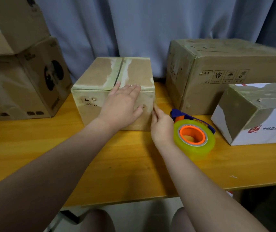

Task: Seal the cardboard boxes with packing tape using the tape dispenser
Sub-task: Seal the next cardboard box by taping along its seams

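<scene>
Fronting blue curtain point(134, 27), wooden table point(117, 164) — left hand point(122, 106) flat on box point(134, 71), right hand point(161, 126) pinching its corner.

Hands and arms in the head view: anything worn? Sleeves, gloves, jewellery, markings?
Nothing worn that shows. The left hand and right hand are bare: no gloves, rings or visible markings. The left forearm and right forearm are bare up to the frame's edge, with no sleeves, watch or bracelets at the wrists. The left hand's fingernails look short and unpainted, though the picture is soft.
</scene>
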